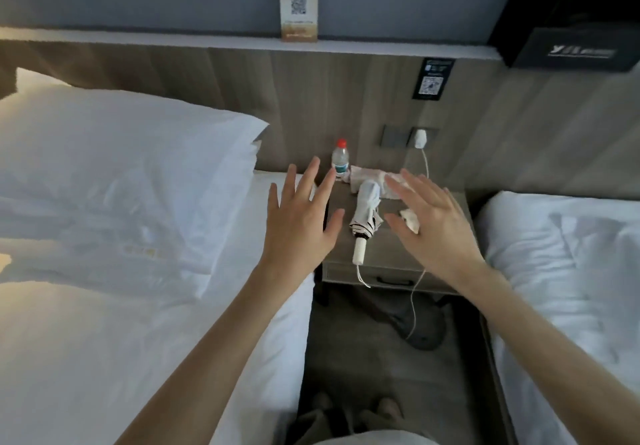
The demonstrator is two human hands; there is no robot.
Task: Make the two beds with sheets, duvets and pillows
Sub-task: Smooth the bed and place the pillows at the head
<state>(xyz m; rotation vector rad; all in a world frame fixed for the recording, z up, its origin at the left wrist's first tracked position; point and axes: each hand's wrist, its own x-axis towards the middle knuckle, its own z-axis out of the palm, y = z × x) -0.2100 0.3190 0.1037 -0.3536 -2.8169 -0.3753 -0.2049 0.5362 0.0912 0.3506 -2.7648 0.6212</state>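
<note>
Bare forearms (pixel 207 358) are stretched out up front, left hand (pixel 298 226) and right hand (pixel 436 223) hovered between beds, nothing held. Left of the spread fingers (pixel 308 178), the smooth white-sheeted left bed (pixel 104 340) and plump white pillow (pixel 114 167) look done. Right of them, the rumpled white right bed (pixel 571 271) is probably tackled next. Below them, the wooden nightstand (pixel 381 257) and folded white umbrella (pixel 365 216) seem untouched.

Hotel room: twin beds (pixel 104 306), shared nightstand (pixel 381 257), QR placard (pixel 298 6).

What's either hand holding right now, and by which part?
Nothing. The left hand and right hand are both open, fingers spread, in front of the grey wooden nightstand and folded white umbrella; neither grips anything.
</note>
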